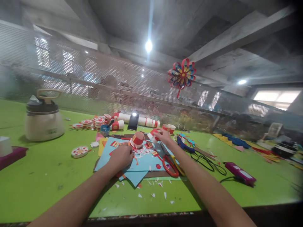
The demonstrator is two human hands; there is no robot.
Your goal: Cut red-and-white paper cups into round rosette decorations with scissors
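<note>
Over blue paper sheets (138,165), my right hand (163,136) pinches a red-and-white piece of paper cup (153,135). Its far side is covered by my fingers. My left hand (121,155) rests on the sheets with its fingers curled together. Whatever they may hold is hidden. Just beyond those fingers a red paper cup (137,139) stands upside down, with white cut shreds (144,152) around it. Orange-handled scissors (169,167) lie by my right forearm, beside a yellow-handled tool (178,165).
A blue glue gun (184,145) with black cable lies right, before a purple power strip (240,173). Behind are a small blue jar (104,130), a phone (133,121) and stacked decorated discs (99,120). A kettle (44,121) stands left. A decorated disc (80,151) lies nearer.
</note>
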